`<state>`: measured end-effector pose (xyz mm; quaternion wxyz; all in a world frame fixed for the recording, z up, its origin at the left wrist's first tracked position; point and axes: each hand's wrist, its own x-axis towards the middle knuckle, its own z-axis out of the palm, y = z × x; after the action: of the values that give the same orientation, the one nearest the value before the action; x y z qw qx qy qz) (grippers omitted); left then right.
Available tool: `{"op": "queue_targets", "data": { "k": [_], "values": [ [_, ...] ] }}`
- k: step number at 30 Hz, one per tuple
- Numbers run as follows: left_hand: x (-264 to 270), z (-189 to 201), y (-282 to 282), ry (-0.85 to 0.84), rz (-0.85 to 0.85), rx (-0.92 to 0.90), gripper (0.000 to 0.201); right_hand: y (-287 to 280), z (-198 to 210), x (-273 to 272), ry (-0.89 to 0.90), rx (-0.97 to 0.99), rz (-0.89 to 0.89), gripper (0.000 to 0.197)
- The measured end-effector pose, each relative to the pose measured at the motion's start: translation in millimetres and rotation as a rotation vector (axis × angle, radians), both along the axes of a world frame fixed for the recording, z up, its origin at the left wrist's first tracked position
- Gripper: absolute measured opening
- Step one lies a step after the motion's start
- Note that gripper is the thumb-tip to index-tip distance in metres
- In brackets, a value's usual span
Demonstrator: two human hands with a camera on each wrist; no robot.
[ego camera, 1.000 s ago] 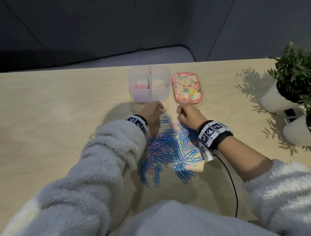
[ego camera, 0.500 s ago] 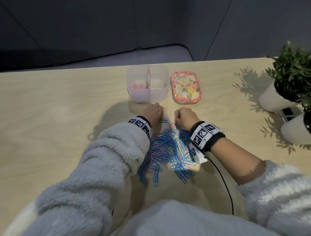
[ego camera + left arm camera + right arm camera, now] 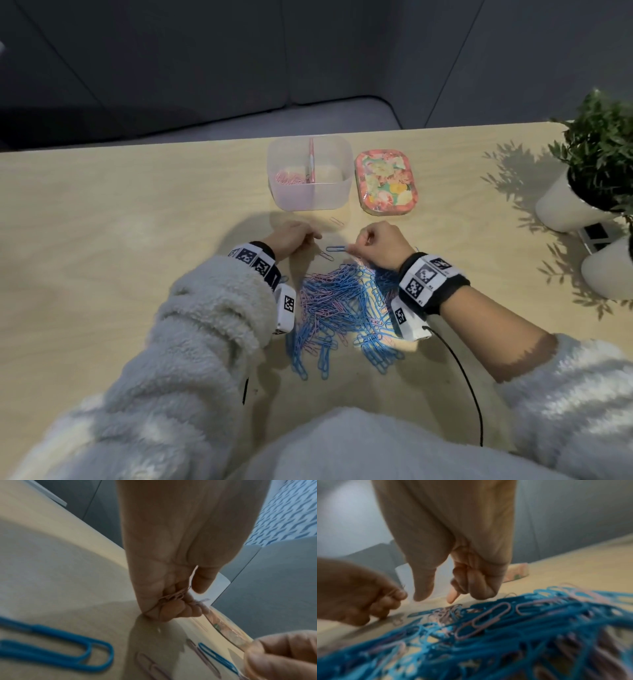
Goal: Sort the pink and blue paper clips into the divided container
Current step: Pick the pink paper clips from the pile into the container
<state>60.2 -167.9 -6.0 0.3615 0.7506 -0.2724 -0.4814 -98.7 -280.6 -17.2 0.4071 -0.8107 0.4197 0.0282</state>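
Observation:
A clear divided container [image 3: 310, 202] stands at the far middle of the table, with pink clips [image 3: 290, 179] in its left compartment. A mixed pile of blue and pink paper clips [image 3: 346, 308] lies between my wrists, and fills the right wrist view as the pile [image 3: 505, 635]. My left hand [image 3: 297, 236] rests on the table with its fingers curled round several pink clips [image 3: 173, 596]. My right hand [image 3: 375, 241] has its index finger [image 3: 452, 597] straight, its tip at the end of a lone blue clip [image 3: 335, 248]. Its other fingers are curled and nothing shows in them.
A floral lid [image 3: 386, 183] lies right of the container. Loose pink clips lie on the table: one [image 3: 325, 256] beside the blue clip, another [image 3: 337, 221] near the container. Two white plant pots [image 3: 568, 202] stand at the right edge. A black cable [image 3: 462, 370] trails from my right wrist.
My right hand has slid a little left and toward me to the lone blue clip. My left hand has drawn slightly left, still holding pink clips.

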Motion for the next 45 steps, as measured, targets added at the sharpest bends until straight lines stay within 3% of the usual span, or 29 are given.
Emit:
{"op": "queue_targets", "data": {
  "k": [2, 6, 10, 14, 20, 23, 26, 29, 31, 34, 36, 38, 39, 42, 45],
  "values": [
    [-1, -2, 0, -0.038, -0.043, 0.037, 0.030, 4, -1, 4, 0.089, -0.092, 0.051, 0.030],
    [-7, -7, 3, -0.361, -0.225, 0.014, 0.027, 9, 1, 10, 0.159, -0.110, 0.140, 0.022],
    [-13, -11, 6, -0.578, -0.375, 0.003, 0.021, 12, -1, 9, 0.222, -0.170, 0.266, 0.016],
    [-16, -13, 7, -0.706, -0.516, -0.002, 0.020, 0, -2, 1, 0.138, -0.174, 0.222, 0.019],
    [-20, -14, 4, -0.835, -0.617, 0.024, 0.020, -18, 29, -16, -0.332, 0.474, -0.316, 0.022],
    [-22, -13, 4, -0.867, -0.638, 0.027, 0.020, -15, 35, -18, -0.433, 0.737, -0.413, 0.025],
    [-14, -9, 0, -0.743, -0.491, 0.055, 0.014, -7, 28, -15, -0.463, 0.925, -0.505, 0.031],
    [-2, -2, -8, -0.519, -0.288, -0.030, 0.019, 0, 19, -9, -0.458, 1.051, -0.505, 0.023],
    [0, 3, -11, -0.395, -0.233, -0.047, 0.021, 5, 14, -5, -0.377, 0.967, -0.433, 0.030],
    [-2, 3, -18, -0.174, -0.193, 0.017, 0.017, 16, 7, 3, -0.213, 0.385, -0.122, 0.027],
    [-3, 4, -26, 0.046, -0.061, 0.070, 0.024, 22, 1, 6, -0.063, 0.011, 0.120, 0.019],
    [-5, 9, -30, 0.181, 0.039, 0.103, 0.031, 26, -1, 7, 0.066, -0.160, 0.231, 0.017],
    [-6, 11, -32, 0.148, 0.027, 0.101, 0.033, 27, -2, 7, 0.090, -0.182, 0.244, 0.017],
    [-9, 10, -35, -0.209, -0.161, 0.029, 0.032, 24, -3, 4, 0.064, -0.126, 0.209, 0.010],
    [-14, 8, -38, -0.386, -0.289, -0.013, 0.011, 17, -2, -3, -0.099, 0.126, 0.129, 0.028]
  ]
}}
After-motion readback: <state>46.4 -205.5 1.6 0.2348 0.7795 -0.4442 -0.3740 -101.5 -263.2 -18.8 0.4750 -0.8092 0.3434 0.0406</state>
